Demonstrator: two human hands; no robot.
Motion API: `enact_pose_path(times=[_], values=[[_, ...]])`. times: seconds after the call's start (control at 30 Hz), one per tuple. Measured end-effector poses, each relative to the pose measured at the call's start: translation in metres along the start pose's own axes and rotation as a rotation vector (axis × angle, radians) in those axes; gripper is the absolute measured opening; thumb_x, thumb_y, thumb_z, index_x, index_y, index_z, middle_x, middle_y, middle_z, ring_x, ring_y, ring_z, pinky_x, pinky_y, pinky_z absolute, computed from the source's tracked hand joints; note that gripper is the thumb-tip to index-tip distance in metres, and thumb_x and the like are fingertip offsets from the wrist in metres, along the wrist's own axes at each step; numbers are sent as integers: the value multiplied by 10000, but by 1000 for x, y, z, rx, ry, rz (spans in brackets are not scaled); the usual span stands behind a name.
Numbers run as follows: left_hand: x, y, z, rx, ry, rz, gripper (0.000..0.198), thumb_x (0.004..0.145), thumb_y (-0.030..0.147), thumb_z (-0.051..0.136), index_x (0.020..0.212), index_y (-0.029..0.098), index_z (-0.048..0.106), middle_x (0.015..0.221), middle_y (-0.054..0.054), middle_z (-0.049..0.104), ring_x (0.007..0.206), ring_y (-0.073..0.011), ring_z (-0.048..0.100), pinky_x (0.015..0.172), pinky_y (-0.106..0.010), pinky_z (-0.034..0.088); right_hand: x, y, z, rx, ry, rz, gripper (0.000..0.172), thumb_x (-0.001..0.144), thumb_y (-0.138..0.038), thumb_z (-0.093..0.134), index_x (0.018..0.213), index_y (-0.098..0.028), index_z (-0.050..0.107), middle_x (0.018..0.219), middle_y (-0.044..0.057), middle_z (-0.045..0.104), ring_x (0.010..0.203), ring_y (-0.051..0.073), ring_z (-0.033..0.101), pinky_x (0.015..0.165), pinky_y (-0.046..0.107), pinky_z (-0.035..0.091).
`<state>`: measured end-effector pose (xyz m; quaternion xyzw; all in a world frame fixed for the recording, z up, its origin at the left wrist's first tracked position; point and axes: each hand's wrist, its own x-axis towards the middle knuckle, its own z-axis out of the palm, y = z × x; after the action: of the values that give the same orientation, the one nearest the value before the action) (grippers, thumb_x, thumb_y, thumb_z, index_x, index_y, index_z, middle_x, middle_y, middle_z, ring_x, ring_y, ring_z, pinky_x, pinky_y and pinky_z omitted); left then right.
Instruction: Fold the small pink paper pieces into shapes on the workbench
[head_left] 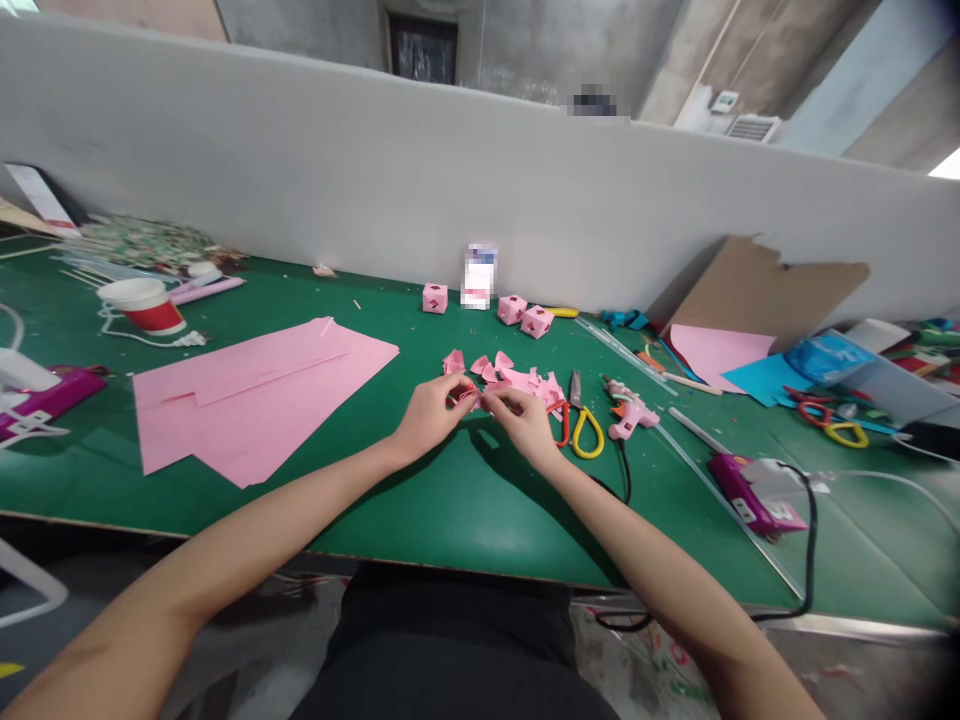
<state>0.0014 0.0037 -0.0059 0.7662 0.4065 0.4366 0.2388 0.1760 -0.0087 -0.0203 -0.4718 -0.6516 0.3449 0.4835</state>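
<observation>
My left hand (433, 415) and my right hand (521, 422) meet above the green table, fingertips pinched together on a small piece of pink paper (475, 398). Fingers cover most of that piece, so its shape is hard to make out. Just beyond my hands lies a heap of cut pink paper scraps (517, 378). Scissors (585, 425) with yellow and orange handles rest right of my right hand, beside a pink glue gun (631, 412). Farther back sit three pink paper cubes with dark cutouts, one of them a left cube (435, 298).
Large pink paper sheets (262, 410) lie at left, near a red and white paper cup (142, 305). Purple power strips (754, 495) with cables stand at both sides. Cardboard (757, 290), blue sheets and more scissors (844, 432) occupy the right. A grey partition (337, 170) borders the back.
</observation>
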Motion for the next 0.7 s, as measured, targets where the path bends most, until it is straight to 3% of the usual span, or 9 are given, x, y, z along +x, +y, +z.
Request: enact_pose_path(times=[0.1,0.23,0.53,0.7], values=[[0,3,-1,-35,-2,-11,132,874,302,563,868,190,632,843,-13,697,742,-154,640,709,-263,503,4,2,-5,282,-84,177,297,757,-487,715,836,-202,743,826,43,715,782,187,652,633,275,509],[-2,4,0,-63,-2,-8,134,870,310,572,875,192,635,846,-5,695,750,-149,644,716,-257,509,6,4,-10,420,-132,296,306,680,-469,795,824,-203,749,838,38,712,787,167,658,646,258,521],[-4,-1,3,-85,-7,-24,163,857,338,584,893,190,645,829,-9,693,752,-154,650,699,-258,519,6,7,-7,418,-135,213,308,647,-422,833,854,-202,768,783,27,730,726,156,656,741,313,540],[-3,-2,3,-87,-13,-42,141,847,317,600,871,187,649,803,-2,696,733,-147,653,694,-253,525,4,13,-4,412,-111,240,309,644,-425,835,847,-200,774,782,38,734,712,164,659,739,330,550]])
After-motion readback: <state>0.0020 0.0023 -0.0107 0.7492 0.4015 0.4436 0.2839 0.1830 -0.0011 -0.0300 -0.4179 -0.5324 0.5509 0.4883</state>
